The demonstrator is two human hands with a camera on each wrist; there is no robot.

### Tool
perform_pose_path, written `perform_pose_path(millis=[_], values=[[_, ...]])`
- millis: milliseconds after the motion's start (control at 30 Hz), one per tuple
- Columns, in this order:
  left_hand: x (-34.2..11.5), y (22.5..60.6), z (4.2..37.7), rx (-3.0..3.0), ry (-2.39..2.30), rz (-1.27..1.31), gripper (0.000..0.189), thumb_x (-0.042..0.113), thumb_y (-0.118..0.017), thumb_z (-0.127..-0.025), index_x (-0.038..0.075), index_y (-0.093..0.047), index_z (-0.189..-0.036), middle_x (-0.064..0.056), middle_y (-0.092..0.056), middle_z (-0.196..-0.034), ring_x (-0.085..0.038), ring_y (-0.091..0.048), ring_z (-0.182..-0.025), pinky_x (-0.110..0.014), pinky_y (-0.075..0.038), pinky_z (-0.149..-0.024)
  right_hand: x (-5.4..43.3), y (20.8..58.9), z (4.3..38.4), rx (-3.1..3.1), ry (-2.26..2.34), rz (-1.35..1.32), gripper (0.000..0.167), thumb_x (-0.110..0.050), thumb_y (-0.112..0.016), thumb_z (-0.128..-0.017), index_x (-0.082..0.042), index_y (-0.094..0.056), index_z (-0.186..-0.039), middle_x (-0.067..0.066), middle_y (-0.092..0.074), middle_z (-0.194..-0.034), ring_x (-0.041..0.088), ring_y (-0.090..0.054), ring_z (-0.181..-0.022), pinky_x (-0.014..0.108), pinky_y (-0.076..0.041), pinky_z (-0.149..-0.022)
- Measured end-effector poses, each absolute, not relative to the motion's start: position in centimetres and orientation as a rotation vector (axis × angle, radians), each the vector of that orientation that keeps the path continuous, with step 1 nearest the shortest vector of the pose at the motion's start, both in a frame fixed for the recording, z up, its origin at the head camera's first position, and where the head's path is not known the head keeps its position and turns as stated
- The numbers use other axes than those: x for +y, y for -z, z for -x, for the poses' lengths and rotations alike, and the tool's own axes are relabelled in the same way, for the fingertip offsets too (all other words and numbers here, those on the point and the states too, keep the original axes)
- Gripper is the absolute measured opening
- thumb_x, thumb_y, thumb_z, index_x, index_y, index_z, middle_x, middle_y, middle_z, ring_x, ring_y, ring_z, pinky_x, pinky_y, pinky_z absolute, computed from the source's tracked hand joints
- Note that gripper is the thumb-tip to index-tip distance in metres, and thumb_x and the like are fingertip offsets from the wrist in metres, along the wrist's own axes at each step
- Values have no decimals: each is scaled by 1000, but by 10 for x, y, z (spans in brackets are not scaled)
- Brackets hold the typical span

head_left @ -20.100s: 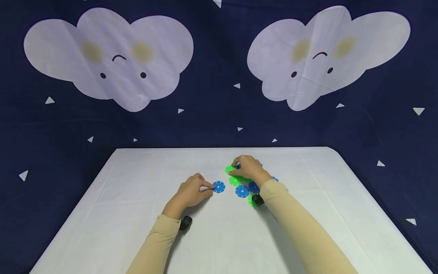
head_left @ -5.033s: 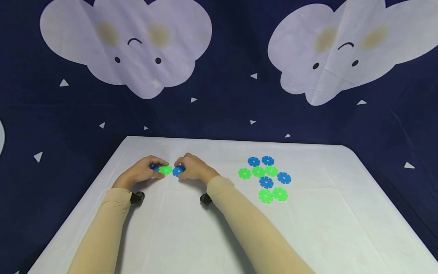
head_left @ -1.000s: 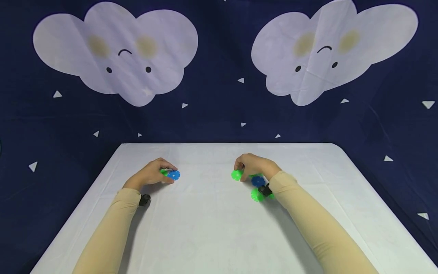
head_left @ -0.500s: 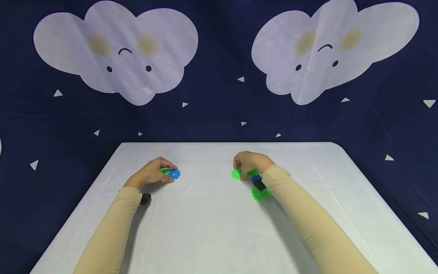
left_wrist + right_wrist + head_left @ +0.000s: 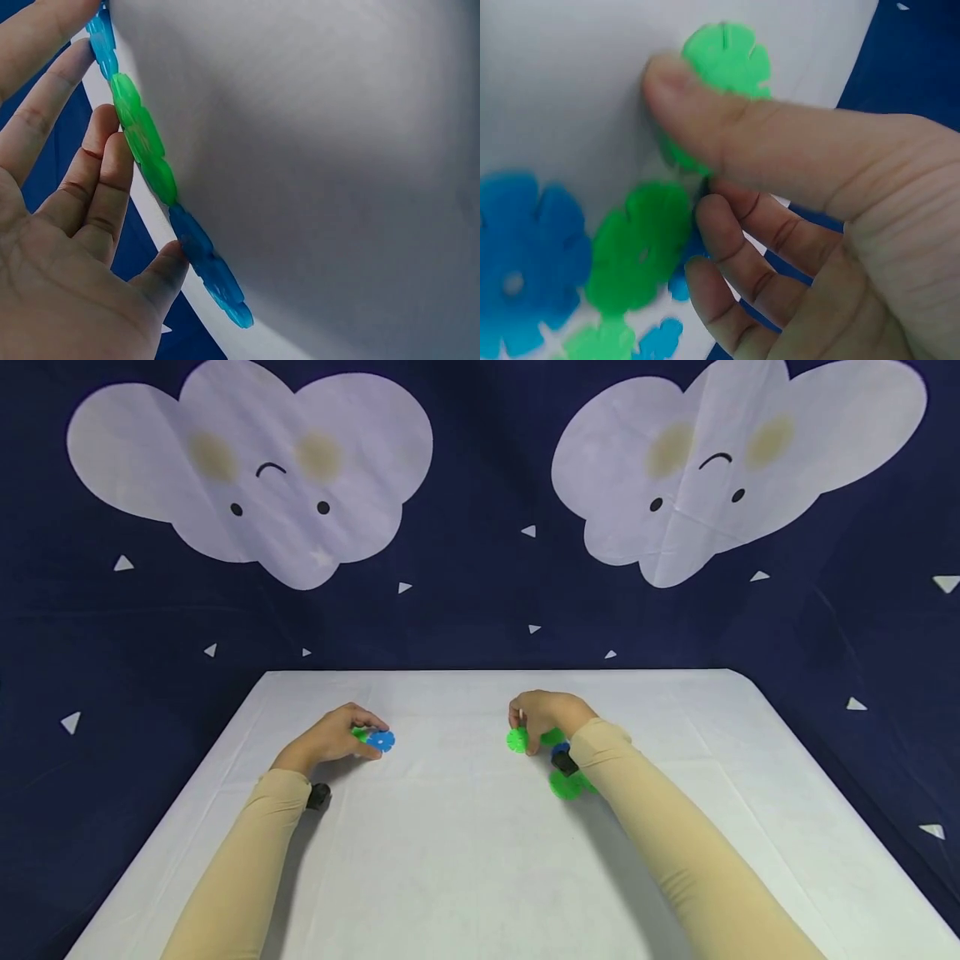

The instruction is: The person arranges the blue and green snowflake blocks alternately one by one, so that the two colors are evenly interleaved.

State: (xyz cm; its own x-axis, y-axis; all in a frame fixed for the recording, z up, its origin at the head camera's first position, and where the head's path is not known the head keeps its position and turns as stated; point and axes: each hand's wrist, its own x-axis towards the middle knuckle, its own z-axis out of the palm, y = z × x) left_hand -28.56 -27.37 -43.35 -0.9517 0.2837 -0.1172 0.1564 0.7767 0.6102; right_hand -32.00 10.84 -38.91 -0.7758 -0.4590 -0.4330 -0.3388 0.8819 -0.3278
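At the left of the table, my left hand [image 5: 326,739] grips a row of linked snowflake building discs between thumb and fingers. A blue disc [image 5: 381,741] shows at its fingertips, with a green disc [image 5: 359,735] partly covered beside it. In the left wrist view another blue disc [image 5: 202,259] ends the row past the green one [image 5: 142,139]. Over the loose discs, my right hand [image 5: 546,714] pinches a green disc [image 5: 517,741] by its edge. The thumb covers part of that green disc [image 5: 727,56] in the right wrist view.
Beneath the right wrist lie loose green discs [image 5: 565,785] and a blue disc [image 5: 559,748], partly hidden by the arm. The right wrist view shows a blue disc [image 5: 532,247] nearby. A white cloth covers the table [image 5: 450,860]; a dark blue cloud-print curtain [image 5: 480,610] hangs behind.
Five seconds ago both hands were together at the left, the right holding a blue disc; that hand has since moved right to a green disc. Over the last second it shifts only slightly.
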Motion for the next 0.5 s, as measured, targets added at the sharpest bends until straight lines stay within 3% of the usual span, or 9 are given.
perform_pose_path(millis=[267, 400, 500], values=[[-274, 434, 288, 2762, -950, -356, 47, 19, -93, -84, 7, -78, -127, -25, -58, -145, -46, -54, -136, -66, -39, -121, 112, 394, 319, 2521, 400, 632, 44, 1, -88, -79, -18, -58, -106, 4, -64, -107, 19, -53, -95, 29, -44, -81], [-273, 437, 288, 2754, -954, -371, 48, 20, -93, -84, 8, -78, -127, -25, -58, -146, -46, -54, -136, -66, -40, -120, 118, 397, 318, 2519, 453, 649, 47, -2, -88, -78, -18, -59, -110, 5, -64, -107, 19, -53, -96, 30, -44, -83], [-274, 436, 287, 2761, -948, -360, 48, 20, -93, -84, 9, -78, -127, -25, -57, -147, -46, -54, -136, -67, -40, -120, 119, 397, 317, 2525, 480, 664, 50, -4, -89, -77, -18, -61, -116, 8, -68, -114, 21, -57, -102, 34, -48, -91]])
